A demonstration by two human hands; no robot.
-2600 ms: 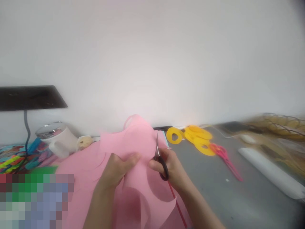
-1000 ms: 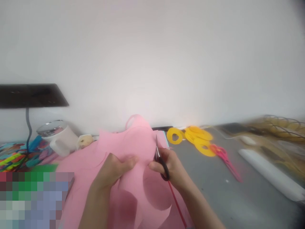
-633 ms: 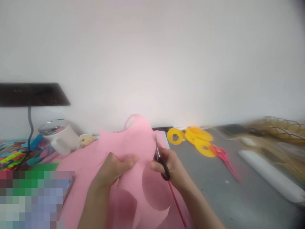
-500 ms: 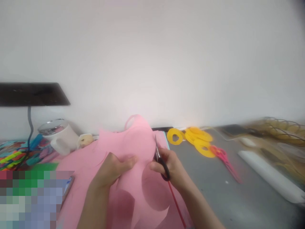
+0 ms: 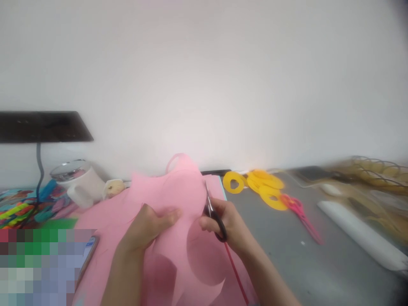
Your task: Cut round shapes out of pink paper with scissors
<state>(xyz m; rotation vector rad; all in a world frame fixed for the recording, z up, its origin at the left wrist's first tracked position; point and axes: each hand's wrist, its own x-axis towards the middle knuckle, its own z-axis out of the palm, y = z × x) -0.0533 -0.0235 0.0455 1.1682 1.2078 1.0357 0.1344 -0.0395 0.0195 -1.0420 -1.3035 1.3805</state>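
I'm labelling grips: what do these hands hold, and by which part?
Left hand: curved pink sheet, by its left side, thumb on top. Right hand: black-handled metal scissors, by the handles.

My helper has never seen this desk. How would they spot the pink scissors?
On the gray tabletop, right of the pink sheet, find the yellow rings. The pink scissors lie at their right end, pink down to the tips, while the black-handled scissors in the right hand show metal blades.

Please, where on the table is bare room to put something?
Grey tabletop is mostly bare between the right hand, pink scissors and long white object; a small white scrap lies there. The left is crowded: pink paper sheets, white handled mug.
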